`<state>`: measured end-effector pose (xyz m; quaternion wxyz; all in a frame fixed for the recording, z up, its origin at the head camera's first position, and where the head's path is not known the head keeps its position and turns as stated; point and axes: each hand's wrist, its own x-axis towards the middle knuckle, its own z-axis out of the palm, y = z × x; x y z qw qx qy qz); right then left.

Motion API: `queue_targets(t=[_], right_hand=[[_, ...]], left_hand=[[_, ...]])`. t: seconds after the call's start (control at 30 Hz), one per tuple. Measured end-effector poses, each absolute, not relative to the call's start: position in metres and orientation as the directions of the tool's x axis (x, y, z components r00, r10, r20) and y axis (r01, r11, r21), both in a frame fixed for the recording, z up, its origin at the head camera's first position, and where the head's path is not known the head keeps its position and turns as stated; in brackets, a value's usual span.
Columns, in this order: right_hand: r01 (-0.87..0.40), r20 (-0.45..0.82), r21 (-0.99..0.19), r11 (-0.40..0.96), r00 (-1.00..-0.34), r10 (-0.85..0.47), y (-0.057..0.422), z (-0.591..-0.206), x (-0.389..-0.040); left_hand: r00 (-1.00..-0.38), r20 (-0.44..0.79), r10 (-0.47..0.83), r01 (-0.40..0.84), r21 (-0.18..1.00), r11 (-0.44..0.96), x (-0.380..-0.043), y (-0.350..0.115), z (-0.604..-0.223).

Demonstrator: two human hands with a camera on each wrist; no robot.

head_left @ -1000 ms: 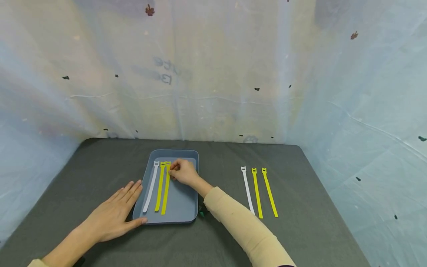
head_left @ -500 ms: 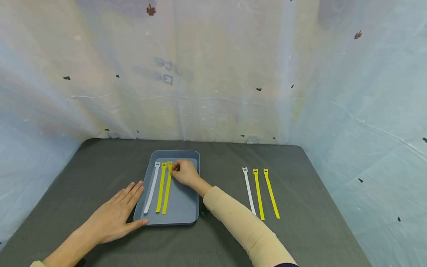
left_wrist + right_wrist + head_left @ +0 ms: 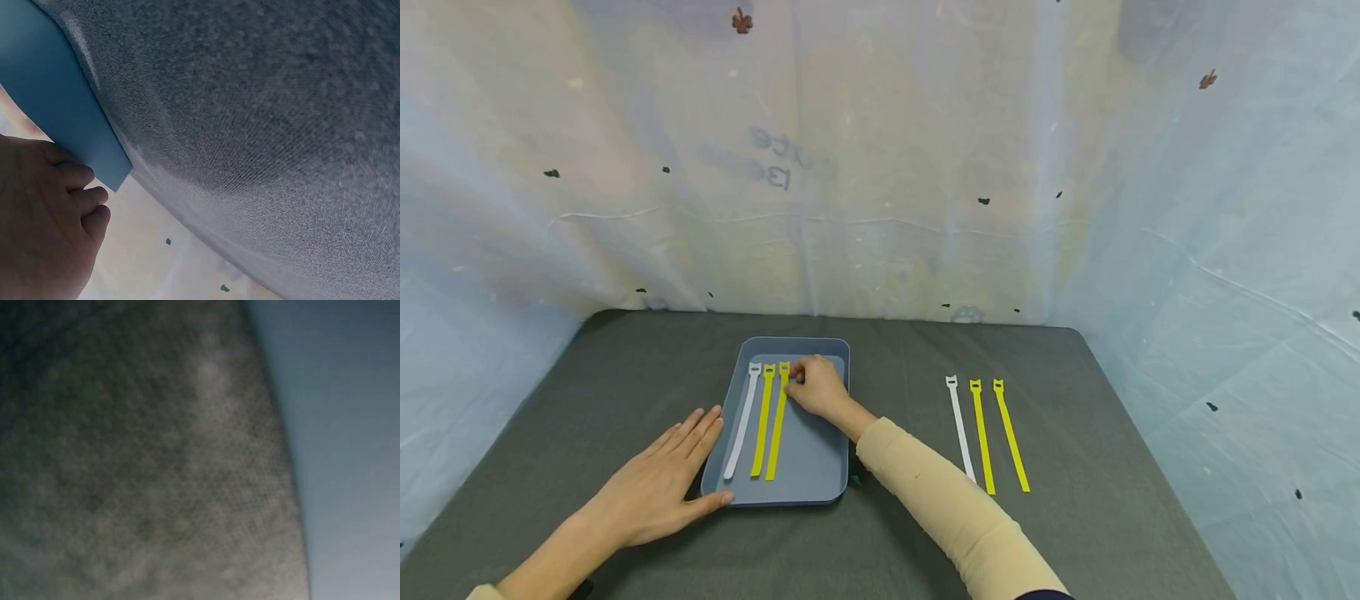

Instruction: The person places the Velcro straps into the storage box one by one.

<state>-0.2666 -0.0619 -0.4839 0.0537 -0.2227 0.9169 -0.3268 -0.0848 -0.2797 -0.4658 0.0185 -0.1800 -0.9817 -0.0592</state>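
Inside the blue-grey tray (image 3: 808, 467) lie a white hook-and-loop cable tie (image 3: 742, 425) and two yellow ones, side by side and lengthwise. My right hand (image 3: 817, 389) reaches over the tray's right side. Its curled fingers pinch the right-hand yellow cable tie (image 3: 777, 433) just below its slotted head. The middle yellow cable tie (image 3: 763, 425) lies untouched. My left hand (image 3: 651, 487) is spread flat along the tray's left edge, its thumb at the near left corner. The left wrist view shows part of this hand beside the tray wall (image 3: 69, 94). No fingers appear in the right wrist view.
On the dark grey cloth-covered table (image 3: 910, 533), right of the tray, lie another white cable tie (image 3: 960, 429) and two yellow cable ties (image 3: 982, 437), spaced apart. A pale sheet (image 3: 880, 167) hangs behind and around the table. Something small and green (image 3: 855, 481) shows beside the tray.
The head of the right-hand yellow cable tie has shifted slightly to the right with my right fingers, widening the gap to its neighbour. My left hand stays at the tray.
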Motion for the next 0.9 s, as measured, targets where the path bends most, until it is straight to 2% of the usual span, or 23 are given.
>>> queue_targets(t=[0.53, 0.9], right_hand=[[-0.334, 0.051, -0.686, 0.647, -0.909, -0.415, -0.062, -0.483, -0.267], [-0.295, 0.038, -0.769, 0.567, -0.907, -0.42, -0.06, -0.465, -0.259]], left_hand=[[-0.929, 0.059, 0.365, 0.369, 0.109, 0.923, -0.09, -0.282, -0.467], [-0.93, 0.054, 0.364, 0.368, 0.106, 0.924, -0.093, -0.287, -0.468]])
